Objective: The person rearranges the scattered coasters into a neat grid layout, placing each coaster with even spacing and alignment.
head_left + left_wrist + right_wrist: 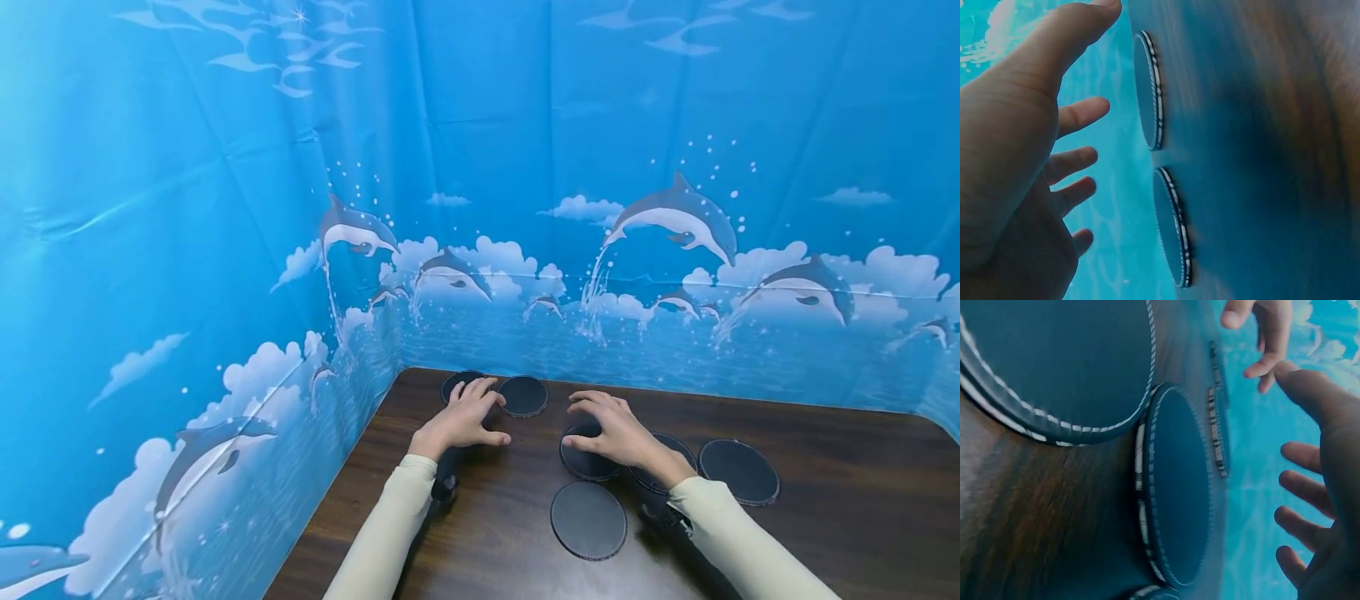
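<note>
My left hand (465,417) hovers above the table near two round black stitched coasters, fingers spread and loosely bent. It partly covers the far-left coaster (452,386); the other coaster (523,397) lies just right of its fingertips. The left wrist view shows both coasters lying flat, apart from the fingers. Over another coaster (590,469) is my right hand (618,433), relaxed, with nothing between thumb and fingers. A coaster (681,448) is partly hidden behind the right wrist. In the right wrist view, coasters with white-stitched rims (1182,487) lie below that hand, not touching it.
One more coaster (588,521) lies nearest me, and another (741,472) sits at the right. They rest on a dark wooden table (855,500). A blue dolphin-print curtain (480,167) stands along the table's back and left edges.
</note>
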A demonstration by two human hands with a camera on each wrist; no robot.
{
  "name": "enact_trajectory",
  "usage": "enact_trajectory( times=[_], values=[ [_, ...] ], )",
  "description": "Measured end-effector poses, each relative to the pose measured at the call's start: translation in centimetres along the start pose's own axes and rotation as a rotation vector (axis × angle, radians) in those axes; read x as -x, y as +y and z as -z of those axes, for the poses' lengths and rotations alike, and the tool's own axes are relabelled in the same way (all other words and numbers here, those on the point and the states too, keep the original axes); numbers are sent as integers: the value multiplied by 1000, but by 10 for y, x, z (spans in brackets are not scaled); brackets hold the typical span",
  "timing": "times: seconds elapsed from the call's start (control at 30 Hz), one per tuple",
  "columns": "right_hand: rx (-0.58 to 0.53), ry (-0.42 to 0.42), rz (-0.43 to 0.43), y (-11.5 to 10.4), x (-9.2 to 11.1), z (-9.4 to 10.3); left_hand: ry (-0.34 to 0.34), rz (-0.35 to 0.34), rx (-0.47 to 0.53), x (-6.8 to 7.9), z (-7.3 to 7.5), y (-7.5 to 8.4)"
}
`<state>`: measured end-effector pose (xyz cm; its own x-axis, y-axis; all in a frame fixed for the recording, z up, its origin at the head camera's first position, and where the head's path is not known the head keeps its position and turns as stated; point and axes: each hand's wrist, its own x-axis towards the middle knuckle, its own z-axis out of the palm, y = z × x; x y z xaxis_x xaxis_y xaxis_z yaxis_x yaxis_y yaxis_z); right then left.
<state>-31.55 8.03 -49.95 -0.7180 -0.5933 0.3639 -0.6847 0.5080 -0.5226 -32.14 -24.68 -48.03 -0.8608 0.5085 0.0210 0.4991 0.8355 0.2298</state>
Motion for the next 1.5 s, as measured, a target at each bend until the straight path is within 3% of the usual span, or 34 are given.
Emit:
enact_trajectory(
  times=[0.23, 0.53, 0.73, 1.0, 1.23, 1.5],
  values=[
    [-37, -103, -40, 10, -23, -10, 4, 66, -39, -17, 3, -17],
    [87, -187, -203, 20, -37, -24, -92, 108, -88, -31, -6, -25],
    [142, -175, -258, 28, -43, -32, -126, 135, -105, -39, -13, -26],
    [168, -171, -298, 21, -58, -42, -138, 189, -84, -53, -17, -33],
    [198, -194, -326, 19, -68, -50, -137, 191, -86, -59, -16, -31],
    [100, -91, -364, 25, -71, -53, -96, 178, -36, -61, -17, -27]
  ],
)
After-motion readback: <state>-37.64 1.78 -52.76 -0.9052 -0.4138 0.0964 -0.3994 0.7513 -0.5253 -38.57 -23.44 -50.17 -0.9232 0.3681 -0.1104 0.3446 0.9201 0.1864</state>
